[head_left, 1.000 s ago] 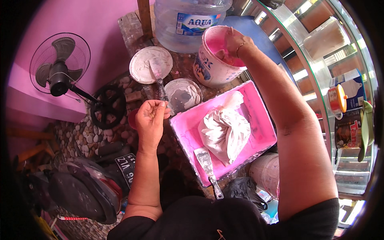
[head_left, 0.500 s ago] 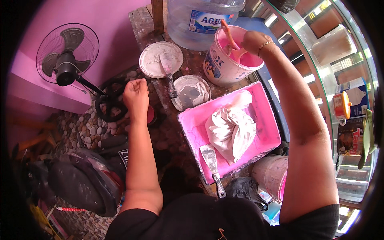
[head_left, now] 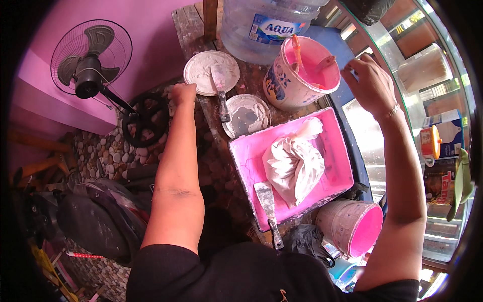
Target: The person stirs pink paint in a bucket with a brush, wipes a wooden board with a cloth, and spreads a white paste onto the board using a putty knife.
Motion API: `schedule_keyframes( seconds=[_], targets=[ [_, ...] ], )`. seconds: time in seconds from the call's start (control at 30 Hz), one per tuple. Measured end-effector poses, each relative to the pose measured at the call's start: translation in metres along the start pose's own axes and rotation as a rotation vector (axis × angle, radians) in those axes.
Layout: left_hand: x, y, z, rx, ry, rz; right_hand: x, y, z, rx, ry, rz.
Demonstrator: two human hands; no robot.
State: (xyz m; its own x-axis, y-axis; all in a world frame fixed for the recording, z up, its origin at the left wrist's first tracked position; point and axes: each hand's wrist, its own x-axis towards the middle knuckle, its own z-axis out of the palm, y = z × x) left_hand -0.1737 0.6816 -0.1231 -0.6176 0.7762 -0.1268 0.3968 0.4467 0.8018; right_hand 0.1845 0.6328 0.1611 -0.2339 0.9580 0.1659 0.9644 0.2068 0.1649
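Note:
My left hand (head_left: 183, 93) is closed, its fingers curled at the near-left edge of a round lid (head_left: 198, 64) smeared with white paste. What its fingers hold, if anything, is hidden. Across that lid lies a putty knife (head_left: 222, 95) with a dark handle. My right hand (head_left: 371, 84), fingers loosely bent and apart, hovers empty to the right of a white bucket (head_left: 287, 89) of pink paint. Out of this bucket stick an orange-red handle (head_left: 296, 49) and a shorter paint-stained handle (head_left: 325, 63).
A pink-coated tray (head_left: 241, 161) holds a knotted white bag (head_left: 294, 168) and a scraper (head_left: 266, 204). Nearby are a second pasty lid (head_left: 246, 117), a water jug (head_left: 266, 30), a tipped bucket (head_left: 342, 226) and a black plastic bag (head_left: 307, 241). A standing fan (head_left: 90, 65) is left; glass shelving (head_left: 402, 95) right.
My right hand has let go of a handle in the bucket and moved right, out over the rim. My left hand has reached forward and right to the pasty lid. The view has shifted slightly.

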Motion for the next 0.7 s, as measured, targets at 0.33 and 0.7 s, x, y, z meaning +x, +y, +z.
schedule_keyframes(
  seconds=[0.33,0.7],
  targets=[
    [-0.024,0.051,-0.012,-0.698,-0.027,0.174,-0.088,0.021,-0.042,0.160,-0.008,-0.049],
    [-0.051,0.048,-0.021,-0.384,0.235,0.612,-0.151,0.050,-0.057,0.206,0.060,0.058]
  ],
)
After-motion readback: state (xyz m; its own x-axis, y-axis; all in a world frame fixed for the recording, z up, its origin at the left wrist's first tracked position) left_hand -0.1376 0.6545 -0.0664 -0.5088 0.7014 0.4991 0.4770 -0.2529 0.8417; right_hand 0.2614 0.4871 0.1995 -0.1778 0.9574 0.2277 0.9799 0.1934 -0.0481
